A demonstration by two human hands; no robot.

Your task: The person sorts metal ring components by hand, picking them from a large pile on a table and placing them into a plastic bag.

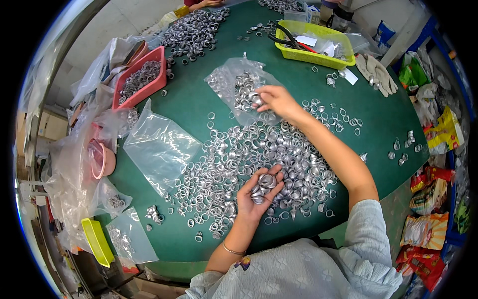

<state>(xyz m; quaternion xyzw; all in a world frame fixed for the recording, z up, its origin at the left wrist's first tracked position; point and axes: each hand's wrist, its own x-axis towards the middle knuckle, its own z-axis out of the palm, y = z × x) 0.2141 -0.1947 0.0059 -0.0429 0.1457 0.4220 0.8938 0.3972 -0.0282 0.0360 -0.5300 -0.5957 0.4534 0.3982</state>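
My left hand [252,199] is cupped palm up over the near side of a wide heap of silver metal rings [219,172]. In its palm lie several shiny rings with domed tops [265,184], held by the curled fingers. My right hand [280,103] reaches across to a clear plastic bag [226,74] and has its fingertips around a domed silver ring [257,99]. More silver rings [244,89] lie in that bag, just beside the fingers. To the left of the heap, a flat clear plastic bag [157,144] rests on the green table [189,102].
A red tray [162,70] of small metal parts stands at the left. At the far right, a yellow-green basket [318,57] holds black-handled pliers [289,37], near white gloves [374,74]. Another pile of rings [194,30] lies far left, near another person's hand [208,4].
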